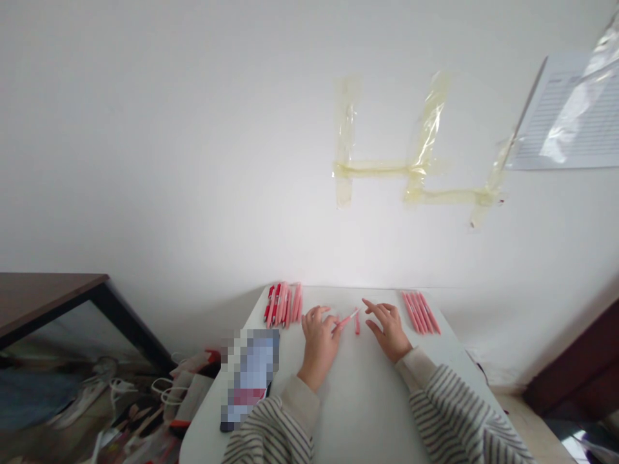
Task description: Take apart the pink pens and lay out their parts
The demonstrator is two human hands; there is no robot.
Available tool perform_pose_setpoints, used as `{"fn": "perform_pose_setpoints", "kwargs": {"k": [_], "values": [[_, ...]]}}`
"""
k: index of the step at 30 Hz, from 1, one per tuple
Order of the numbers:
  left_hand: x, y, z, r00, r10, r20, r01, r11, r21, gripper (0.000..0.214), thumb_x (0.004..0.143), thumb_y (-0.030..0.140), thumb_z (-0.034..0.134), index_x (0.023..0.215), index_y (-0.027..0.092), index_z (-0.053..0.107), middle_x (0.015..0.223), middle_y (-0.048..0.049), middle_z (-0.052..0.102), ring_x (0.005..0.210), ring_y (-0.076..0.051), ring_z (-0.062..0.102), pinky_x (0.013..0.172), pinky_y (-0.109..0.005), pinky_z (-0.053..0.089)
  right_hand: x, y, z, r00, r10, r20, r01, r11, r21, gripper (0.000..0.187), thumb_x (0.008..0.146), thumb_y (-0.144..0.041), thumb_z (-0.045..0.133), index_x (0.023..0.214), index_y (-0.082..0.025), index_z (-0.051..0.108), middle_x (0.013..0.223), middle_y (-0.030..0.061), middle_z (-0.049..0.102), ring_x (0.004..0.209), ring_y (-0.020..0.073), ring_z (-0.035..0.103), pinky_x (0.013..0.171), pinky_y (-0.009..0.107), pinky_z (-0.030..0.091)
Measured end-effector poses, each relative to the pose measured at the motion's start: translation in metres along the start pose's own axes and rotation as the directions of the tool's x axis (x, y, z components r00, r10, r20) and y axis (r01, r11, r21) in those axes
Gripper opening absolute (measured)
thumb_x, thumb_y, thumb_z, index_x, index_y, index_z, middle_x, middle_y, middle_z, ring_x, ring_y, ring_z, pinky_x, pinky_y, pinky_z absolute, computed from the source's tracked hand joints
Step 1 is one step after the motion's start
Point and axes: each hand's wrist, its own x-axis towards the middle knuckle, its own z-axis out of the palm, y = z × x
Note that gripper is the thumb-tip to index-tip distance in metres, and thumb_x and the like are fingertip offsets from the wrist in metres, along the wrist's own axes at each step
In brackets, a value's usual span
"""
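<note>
Between thumb and fingers, my left hand [320, 338] grips a pink pen [346, 320]; its slim pale end points up and to the right. Just right of that end, a short pink piece [357, 325], perhaps a pen cap or barrel part, lies on the white table. My right hand [388, 327] hovers to the right of this piece, fingers spread and holding nothing. A group of pink and red pens [284, 304] lies beyond my left hand. Beyond my right hand, several pink pens [421, 313] rest side by side in a row.
A phone with a blurred screen [251, 374] lies on the left side of the white table [367, 412]. The wall stands right behind the table. Bags and shoes [164, 399] clutter the floor at left, beside a dark-framed brown table [53, 290]. Yellowish tape [377, 169] sticks to the wall.
</note>
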Motion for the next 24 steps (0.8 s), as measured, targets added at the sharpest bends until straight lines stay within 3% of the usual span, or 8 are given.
{"fn": "perform_pose_setpoints", "kwargs": {"k": [3, 10, 16, 24], "values": [[0.001, 0.001, -0.007, 0.998, -0.055, -0.026, 0.057, 0.994, 0.088, 0.011, 0.088, 0.029, 0.064, 0.088, 0.025, 0.074, 0.123, -0.0068, 0.062, 0.124, -0.026, 0.049, 0.111, -0.052, 0.036, -0.002, 0.004, 0.003, 0.998, 0.065, 0.008, -0.065, 0.998, 0.006, 0.056, 0.097, -0.027, 0.051, 0.152, -0.031, 0.042, 0.12, 0.0046, 0.07, 0.115, 0.0274, 0.053, 0.104, 0.048, 0.044], [0.0, 0.0, -0.017, 0.976, -0.204, -0.071, 0.216, 0.91, 0.353, 0.016, 0.088, 0.025, 0.057, 0.09, 0.024, 0.073, 0.128, -0.0084, 0.061, 0.13, -0.031, 0.044, 0.115, -0.067, 0.023, -0.005, 0.011, 0.008, 0.981, 0.157, 0.116, -0.147, 0.985, -0.092, 0.048, 0.092, -0.024, 0.053, 0.14, -0.024, 0.057, 0.133, 0.0073, 0.066, 0.12, 0.029, 0.053, 0.106, 0.049, 0.044], [-0.002, -0.006, -0.014, 0.972, -0.233, -0.043, 0.227, 0.865, 0.448, 0.024, 0.092, 0.031, 0.052, 0.098, 0.023, 0.074, 0.13, -0.0106, 0.06, 0.129, -0.032, 0.044, 0.115, -0.073, 0.016, -0.004, 0.012, 0.007, 0.975, 0.115, 0.191, -0.096, 0.99, -0.106, 0.045, 0.094, -0.025, 0.049, 0.138, -0.02, 0.059, 0.14, 0.0087, 0.062, 0.123, 0.0269, 0.053, 0.11, 0.046, 0.042], [-0.001, -0.006, -0.017, 0.971, -0.23, -0.066, 0.233, 0.847, 0.477, 0.027, 0.093, 0.033, 0.05, 0.097, 0.021, 0.074, 0.127, -0.0125, 0.061, 0.126, -0.033, 0.045, 0.113, -0.071, 0.02, -0.005, 0.012, 0.007, 0.983, 0.1, 0.152, -0.082, 0.989, -0.121, 0.043, 0.094, -0.027, 0.05, 0.135, -0.022, 0.062, 0.138, 0.008, 0.064, 0.121, 0.0273, 0.055, 0.106, 0.048, 0.044]]}}
